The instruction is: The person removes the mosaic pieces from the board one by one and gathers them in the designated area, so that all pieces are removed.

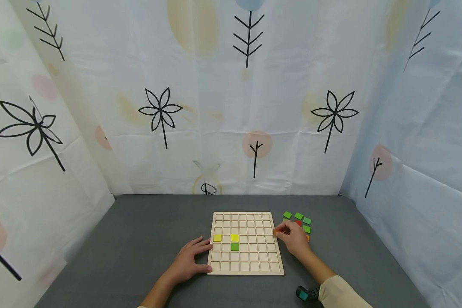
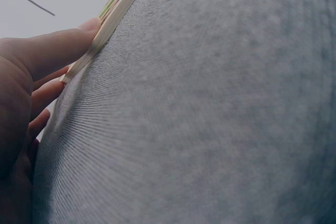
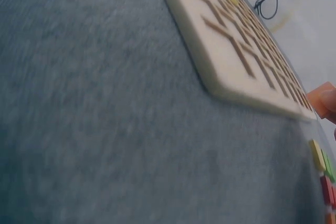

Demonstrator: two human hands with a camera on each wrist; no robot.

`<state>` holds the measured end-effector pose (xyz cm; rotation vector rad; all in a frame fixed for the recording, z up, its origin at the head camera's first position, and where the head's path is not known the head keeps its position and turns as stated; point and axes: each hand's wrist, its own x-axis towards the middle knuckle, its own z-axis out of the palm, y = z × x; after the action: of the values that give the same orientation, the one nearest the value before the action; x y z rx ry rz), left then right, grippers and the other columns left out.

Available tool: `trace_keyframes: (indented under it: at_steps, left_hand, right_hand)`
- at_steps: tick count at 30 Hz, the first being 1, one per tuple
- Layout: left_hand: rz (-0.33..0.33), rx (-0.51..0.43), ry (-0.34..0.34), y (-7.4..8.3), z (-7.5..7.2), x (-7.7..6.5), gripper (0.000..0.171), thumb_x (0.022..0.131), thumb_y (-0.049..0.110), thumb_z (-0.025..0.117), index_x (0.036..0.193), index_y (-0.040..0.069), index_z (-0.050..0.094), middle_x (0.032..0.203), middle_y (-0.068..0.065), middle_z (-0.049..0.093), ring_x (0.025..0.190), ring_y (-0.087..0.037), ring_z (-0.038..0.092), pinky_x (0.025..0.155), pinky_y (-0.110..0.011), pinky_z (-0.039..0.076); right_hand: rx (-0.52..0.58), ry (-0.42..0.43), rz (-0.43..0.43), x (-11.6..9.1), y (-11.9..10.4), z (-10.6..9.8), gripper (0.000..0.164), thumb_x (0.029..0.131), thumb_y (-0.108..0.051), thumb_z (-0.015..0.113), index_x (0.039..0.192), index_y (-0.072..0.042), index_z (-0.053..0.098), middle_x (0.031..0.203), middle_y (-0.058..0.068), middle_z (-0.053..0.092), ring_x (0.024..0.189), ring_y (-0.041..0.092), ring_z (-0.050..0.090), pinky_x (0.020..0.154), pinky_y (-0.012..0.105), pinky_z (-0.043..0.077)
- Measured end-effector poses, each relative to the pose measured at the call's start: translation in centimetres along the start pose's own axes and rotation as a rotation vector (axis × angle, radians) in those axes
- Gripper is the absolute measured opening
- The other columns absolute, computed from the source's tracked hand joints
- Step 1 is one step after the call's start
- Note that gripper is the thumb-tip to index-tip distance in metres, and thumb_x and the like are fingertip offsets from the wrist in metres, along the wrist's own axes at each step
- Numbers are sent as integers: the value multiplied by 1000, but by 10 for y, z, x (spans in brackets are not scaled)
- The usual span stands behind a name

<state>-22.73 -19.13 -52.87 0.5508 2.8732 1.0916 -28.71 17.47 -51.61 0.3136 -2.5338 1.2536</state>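
A wooden grid board (image 1: 254, 256) lies on the grey table. Set in its cells are two yellow tiles, one at the left side (image 1: 217, 238) and another nearer the middle (image 1: 235, 238), with a green tile (image 1: 235, 247) just below the second. My left hand (image 1: 186, 262) rests at the board's left edge, fingers spread; the left wrist view has its thumb (image 2: 58, 48) against the board's side. Between thumb and fingertips my right hand (image 1: 294, 239) pinches an orange tile (image 3: 318, 99), beside the board's right edge. Some of its fingers are hidden in the right wrist view.
Right of the board lie several loose tiles, among them a green one (image 1: 287, 214) and a red one (image 1: 298, 223), partly behind my right hand. A black device with a teal part (image 1: 303, 295) sits near my right sleeve. Patterned cloth (image 1: 223, 107) hangs behind the table and at both sides.
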Motion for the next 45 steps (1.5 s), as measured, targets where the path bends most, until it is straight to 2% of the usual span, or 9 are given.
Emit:
trace_keyframes:
  at_steps: [10,22,37,45]
  left_hand:
    - [15,6,13,0,-1,1,72,71,48,81,132,14,63,142,-1,52,138,-36,33,104,-65,24]
    - [17,9,13,1,-1,1,72,72,48,81,132,14,63,142,-2,52,138,-36,33,104,-65,24]
    - [14,11,4,0,0,2,72,72,49,80,133,15,62,143,-1,51,139,-35,32,104,-65,22]
    - [-6,15,-4,1,-1,1,72,72,49,80,133,15,62,143,-1,51,139,-36,32,105,-65,22]
  right_hand:
    - [-50,20,-4,-8,9,-7,17,76,0,80,82,-10,69,80,-2,64,72,15,58,66,32,49]
    - [-96,-11,16,-12,12,-10,18,75,-2,81,84,-9,67,82,0,64,73,15,58,66,32,49]
    - [-251,7,-51,-12,16,-14,16,76,-10,82,87,-10,70,83,0,65,80,21,55,73,42,45]
    - [-283,9,-85,-11,18,-14,15,76,-11,82,87,-10,71,84,1,67,80,23,57,76,45,44]
